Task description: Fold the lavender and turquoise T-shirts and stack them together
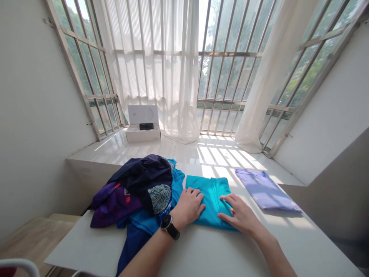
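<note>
A turquoise garment (206, 204), folded into a rough rectangle, lies on the white table in front of me. My left hand (188, 206), with a black watch (170, 226) on the wrist, rests on its left part, fingers bent slightly and apart. On its right side is my right hand (238, 213), thumb and forefinger spread over the cloth; the other fingers are partly hidden. A small red and white mark (232, 211) shows beside that hand. To the left sits a loose heap of clothes (144, 184), dark navy, purple and blue, with a paisley-patterned patch.
A folded lavender garment (268, 191) lies at the right of the white table (201, 254). Behind stands an open white box (143, 134) with a black device (146, 126) on the sunlit window sill (184, 152). White curtains (187, 77) hang before barred windows.
</note>
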The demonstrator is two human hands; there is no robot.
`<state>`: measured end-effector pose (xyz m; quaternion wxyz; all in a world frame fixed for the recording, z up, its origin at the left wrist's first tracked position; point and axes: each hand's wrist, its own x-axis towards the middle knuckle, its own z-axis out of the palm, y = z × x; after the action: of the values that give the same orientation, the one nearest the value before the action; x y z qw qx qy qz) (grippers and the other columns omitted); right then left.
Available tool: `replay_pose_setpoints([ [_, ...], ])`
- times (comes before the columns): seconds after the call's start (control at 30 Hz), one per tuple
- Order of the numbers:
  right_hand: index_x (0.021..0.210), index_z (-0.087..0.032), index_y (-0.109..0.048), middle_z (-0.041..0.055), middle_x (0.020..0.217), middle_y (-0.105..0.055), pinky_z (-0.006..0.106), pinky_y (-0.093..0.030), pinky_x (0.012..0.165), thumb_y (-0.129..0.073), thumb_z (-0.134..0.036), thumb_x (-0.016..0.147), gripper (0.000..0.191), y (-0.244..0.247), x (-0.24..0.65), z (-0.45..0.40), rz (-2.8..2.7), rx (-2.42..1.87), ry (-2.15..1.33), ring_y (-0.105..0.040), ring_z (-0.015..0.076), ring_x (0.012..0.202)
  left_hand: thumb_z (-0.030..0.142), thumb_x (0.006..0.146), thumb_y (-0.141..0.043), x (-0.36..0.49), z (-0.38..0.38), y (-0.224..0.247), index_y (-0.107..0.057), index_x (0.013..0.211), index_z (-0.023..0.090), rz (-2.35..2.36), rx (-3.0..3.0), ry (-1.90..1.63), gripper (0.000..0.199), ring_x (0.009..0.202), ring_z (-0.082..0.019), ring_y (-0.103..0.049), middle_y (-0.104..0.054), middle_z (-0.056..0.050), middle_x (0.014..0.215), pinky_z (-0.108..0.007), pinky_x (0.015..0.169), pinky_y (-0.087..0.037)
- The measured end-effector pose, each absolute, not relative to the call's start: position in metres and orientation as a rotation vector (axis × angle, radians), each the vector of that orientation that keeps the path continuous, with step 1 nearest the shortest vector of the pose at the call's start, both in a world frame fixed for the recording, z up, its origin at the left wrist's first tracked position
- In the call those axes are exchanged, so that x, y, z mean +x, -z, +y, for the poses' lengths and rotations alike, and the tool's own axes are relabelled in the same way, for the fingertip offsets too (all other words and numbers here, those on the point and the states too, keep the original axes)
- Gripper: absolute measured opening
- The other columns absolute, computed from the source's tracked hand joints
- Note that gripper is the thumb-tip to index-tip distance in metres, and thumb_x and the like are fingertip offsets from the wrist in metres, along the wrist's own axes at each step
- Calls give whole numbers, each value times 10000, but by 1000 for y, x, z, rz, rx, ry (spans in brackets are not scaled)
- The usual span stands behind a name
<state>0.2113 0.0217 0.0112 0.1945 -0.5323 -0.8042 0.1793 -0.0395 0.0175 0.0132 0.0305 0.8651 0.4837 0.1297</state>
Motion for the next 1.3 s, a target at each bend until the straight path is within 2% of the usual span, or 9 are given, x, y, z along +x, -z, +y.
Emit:
replay_pose_setpoints([
  [0.27, 1215, -243, -700, 131, 1340, -644, 523, -487, 1006, -638, -444, 807, 459, 18, 243, 48, -2221, -1627, -105, -592, 359, 1222, 554, 970, -532, -34, 13, -26, -704, 953, 178, 1363, 2726, -418, 414, 955, -284, -602, -719, -92, 969, -451, 921, -420],
  [0.4, 1158, -206, -733, 151, 1207, -679, 499, -519, 951, -568, -389, 856, 390, 30, 249, 57, -2171, -1641, -17, -640, 337, 1091, 526, 922, -626, -23, 6, -21, -727, 844, 196, 1090, 2853, -425, 353, 917, -257, -595, -720, -54, 814, -424, 915, -398],
  [0.5, 1119, -210, -744, 129, 1110, -682, 453, -533, 943, -512, -342, 878, 359, 31, 244, 56, -2167, -1563, -84, -651, 293, 1034, 484, 937, -626, -14, -3, -16, -747, 870, 230, 828, 2880, -494, 289, 908, -220, -603, -722, -16, 756, -391, 926, -388],
  [0.7, 1126, -265, -721, 80, 1150, -673, 411, -534, 965, -534, -344, 888, 313, 20, 228, 44, -2203, -1407, -250, -637, 262, 1089, 347, 999, -541, -14, -2, -17, -728, 940, 228, 746, 2871, -583, 230, 949, -195, -625, -743, -9, 841, -349, 898, -415],
  [0.8, 1093, -273, -724, 79, 1140, -683, 420, -538, 957, -557, -409, 900, 290, 14, 225, 41, -2180, -1417, -262, -645, 270, 1072, 287, 1006, -533, -25, 9, -21, -673, 1118, 241, 1039, 2843, -698, 186, 1143, -231, -572, -724, -25, 1098, -373, 970, -417],
  [0.9, 1054, -274, -734, 80, 1112, -693, 425, -536, 958, -550, -449, 909, 292, 12, 224, 41, -2164, -1435, -263, -654, 274, 1053, 272, 951, -631, -37, 21, -19, -604, 1251, 234, 1350, 2762, -708, 304, 1255, -283, -504, -628, -57, 1329, -428, 1036, -408],
  [0.97, 1034, -277, -739, 78, 1100, -695, 423, -535, 954, -544, -452, 908, 291, 11, 223, 41, -2159, -1450, -259, -658, 274, 1044, 274, 933, -659, -42, 27, -15, -612, 1230, 218, 1431, 2744, -604, 306, 1218, -290, -528, -629, -74, 1315, -442, 1026, -422],
  [1.1, 1001, -276, -741, 80, 1100, -693, 422, -539, 933, -541, -454, 898, 287, 10, 222, 41, -2145, -1504, -263, -656, 280, 1047, 271, 952, -635, -43, 33, -10, -665, 1046, 207, 1437, 2736, -458, 117, 1078, -255, -591, -691, -61, 1141, -409, 973, -447],
  [1.3, 962, -280, -739, 71, 1084, -697, 410, -544, 908, -546, -428, 889, 254, 6, 222, 40, -2143, -1555, -261, -666, 279, 1039, 274, 949, -632, -45, 30, -21, -669, 968, 193, 1436, 2732, -389, 91, 1018, -253, -608, -703, -71, 1040, -385, 922, -447],
])
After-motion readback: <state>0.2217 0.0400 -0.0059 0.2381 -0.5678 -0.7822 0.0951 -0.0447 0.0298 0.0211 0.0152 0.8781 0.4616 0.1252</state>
